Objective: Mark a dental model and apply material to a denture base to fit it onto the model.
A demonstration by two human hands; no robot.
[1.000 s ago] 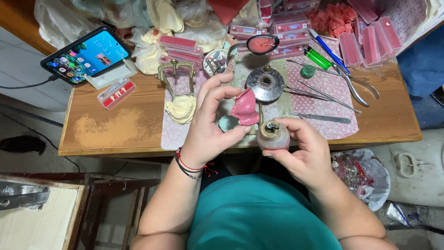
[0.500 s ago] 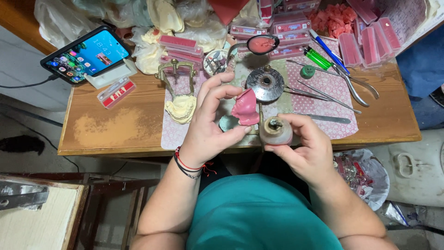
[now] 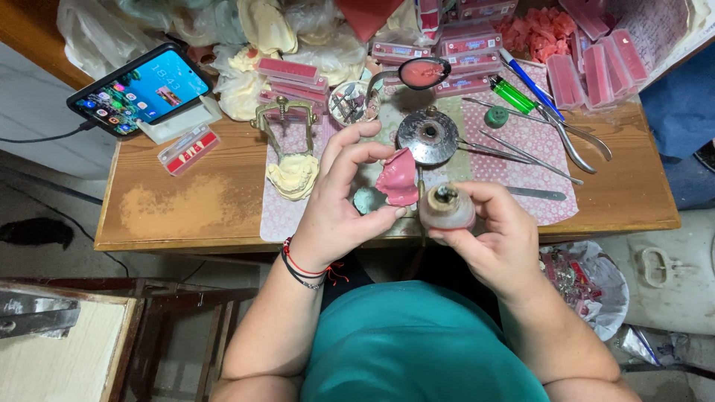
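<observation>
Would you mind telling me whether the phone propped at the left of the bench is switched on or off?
On. The phone shows a lit blue screen with rows of coloured icons, and a dark cable runs from its left end.

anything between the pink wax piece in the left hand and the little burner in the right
Nothing visible. The left hand holds the pink wax piece right beside the small burner in the right hand, with only a narrow open gap between them.
</observation>
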